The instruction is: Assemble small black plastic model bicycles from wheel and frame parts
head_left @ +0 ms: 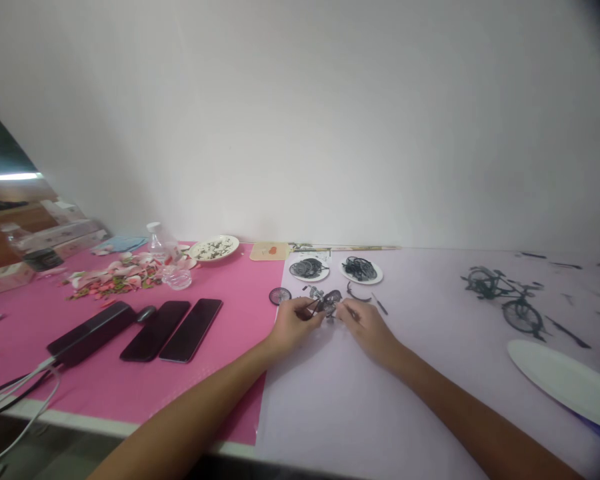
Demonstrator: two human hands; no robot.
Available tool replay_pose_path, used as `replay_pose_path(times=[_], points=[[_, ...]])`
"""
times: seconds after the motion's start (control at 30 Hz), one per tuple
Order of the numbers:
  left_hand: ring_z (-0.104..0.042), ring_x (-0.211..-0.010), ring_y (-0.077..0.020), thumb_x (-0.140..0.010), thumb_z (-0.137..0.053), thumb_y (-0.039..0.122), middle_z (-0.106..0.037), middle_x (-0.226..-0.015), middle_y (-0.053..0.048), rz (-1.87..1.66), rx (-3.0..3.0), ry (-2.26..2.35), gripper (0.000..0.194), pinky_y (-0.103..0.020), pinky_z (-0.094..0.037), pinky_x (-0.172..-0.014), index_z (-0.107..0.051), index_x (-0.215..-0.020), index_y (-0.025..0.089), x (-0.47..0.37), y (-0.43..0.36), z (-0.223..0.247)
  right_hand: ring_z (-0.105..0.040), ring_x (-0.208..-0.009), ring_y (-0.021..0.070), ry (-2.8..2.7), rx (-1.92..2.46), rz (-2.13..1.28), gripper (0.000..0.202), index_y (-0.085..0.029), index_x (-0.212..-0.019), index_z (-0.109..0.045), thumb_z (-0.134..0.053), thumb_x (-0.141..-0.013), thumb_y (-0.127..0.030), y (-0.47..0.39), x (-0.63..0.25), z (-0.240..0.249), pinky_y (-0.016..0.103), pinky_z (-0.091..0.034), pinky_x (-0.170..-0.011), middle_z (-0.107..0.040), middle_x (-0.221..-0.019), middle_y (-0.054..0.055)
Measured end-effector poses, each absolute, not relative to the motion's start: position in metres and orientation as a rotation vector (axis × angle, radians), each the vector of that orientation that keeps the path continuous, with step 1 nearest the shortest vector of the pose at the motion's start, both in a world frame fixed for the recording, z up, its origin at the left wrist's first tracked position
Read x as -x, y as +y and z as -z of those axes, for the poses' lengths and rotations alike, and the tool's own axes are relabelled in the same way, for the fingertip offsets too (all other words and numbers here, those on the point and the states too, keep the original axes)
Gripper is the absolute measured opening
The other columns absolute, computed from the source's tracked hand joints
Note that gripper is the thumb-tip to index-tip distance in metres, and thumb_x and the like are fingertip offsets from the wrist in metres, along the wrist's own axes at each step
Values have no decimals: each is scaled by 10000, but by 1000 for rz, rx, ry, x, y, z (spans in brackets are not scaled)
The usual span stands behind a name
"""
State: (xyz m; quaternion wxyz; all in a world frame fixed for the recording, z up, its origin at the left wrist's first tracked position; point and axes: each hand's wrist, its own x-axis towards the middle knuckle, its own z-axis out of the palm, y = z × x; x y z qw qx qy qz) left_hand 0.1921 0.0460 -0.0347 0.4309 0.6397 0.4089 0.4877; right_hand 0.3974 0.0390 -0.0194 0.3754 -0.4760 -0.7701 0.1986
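Between my two hands is a small dark model bicycle [331,300], partly assembled, with a spoked wheel showing. My left hand [295,325] pinches its frame from the left. The fingers of my right hand [364,325] are closed at the wheel's right side; the exact part they grip is too small to make out. A loose spoked wheel [280,296] lies just left of my left hand. Beyond my right hand are a curved black strip [356,293] and a thin pointed tool [380,304].
Two white plates [321,277] [377,275] hold black bicycle parts. A complete model bicycle [505,297] stands at right near a white plate [560,373]. Phones [191,330], a power bank [93,333], petals [125,273] and a bottle [157,243] are on the pink left side.
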Motion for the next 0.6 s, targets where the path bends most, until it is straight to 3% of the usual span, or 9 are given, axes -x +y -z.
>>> replay_pose_path(times=[0.3, 0.47, 0.6], points=[[-435, -569, -92, -803, -770, 469, -534, -617, 18, -1202, -1599, 1017, 367, -214, -317, -525, -649, -724, 132, -191, 45, 31, -535, -633, 170, -1921, 1213, -525, 287, -220, -827, -592, -542, -992, -450, 36, -396, 19, 282, -422, -613, -580, -692, -16], [-437, -571, -90, -803, -768, 468, -542, -628, 14, -1212, -1607, 1014, 366, -213, -319, -526, -654, -713, 131, -191, 46, 34, -487, -610, 159, -1930, 1194, -488, 378, -221, -699, -498, -506, -1007, -440, 38, -396, 20, 277, -385, -584, -527, -640, -24], [-451, -573, -98, -795, -772, 469, -567, -637, 3, -1207, -1603, 1024, 355, -216, -328, -529, -680, -733, 131, -192, 45, 35, -510, -604, 163, -1941, 1209, -507, 431, -209, -682, -545, -462, -1028, -452, 38, -397, 20, 281, -386, -576, -575, -632, -11]])
